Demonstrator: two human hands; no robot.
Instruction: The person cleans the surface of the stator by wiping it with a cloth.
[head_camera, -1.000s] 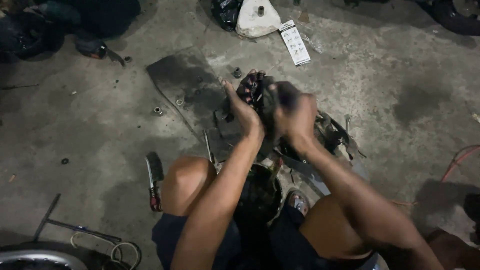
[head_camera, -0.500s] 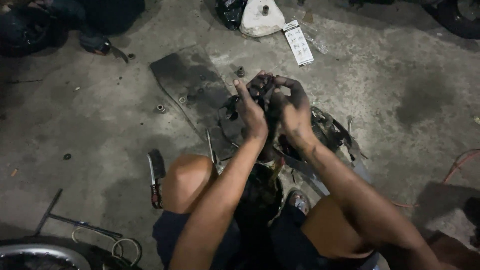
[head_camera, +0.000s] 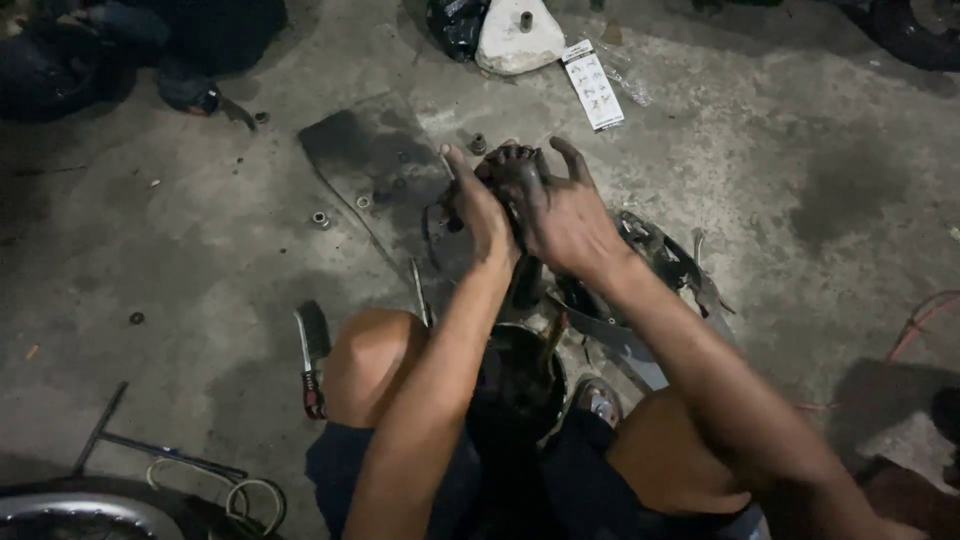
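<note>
Nearest, below both wrists: bare knees (head_camera: 365, 360), and between them a dark round bowl (head_camera: 520, 385), under the forearms. A sandalled foot (head_camera: 597, 400) just right of the bowl.

Left hand (head_camera: 478, 210) raised, fingers curled around a small black greasy part (head_camera: 512, 172), thumb pointing up on its left side. Right hand (head_camera: 570, 215) pressed against the same part from the right, fingers (head_camera: 575, 160) spread and bent over its top. Part gripped between the two hands, held above the floor, its shape too dark to make out.

Left of the left-hand fingers and lower: a thin metal rod (head_camera: 419, 292) on the concrete, farther left pliers with red handles (head_camera: 311, 365). Far lower left, a T-handle wrench (head_camera: 120, 435) beside a wheel rim (head_camera: 70, 510).

Right of the right-hand fingers, under the forearm: a black plastic cover (head_camera: 665, 255) lying flat.

Just beyond the fingertips: an oily dark mat (head_camera: 365, 165), with a small nut (head_camera: 478, 143) at its far edge and a ring-shaped nut (head_camera: 321, 219) off its left edge.

Well beyond the fingers, at the top: a white plastic tank (head_camera: 520, 35) and, beside it, a white printed card (head_camera: 593, 83).
</note>
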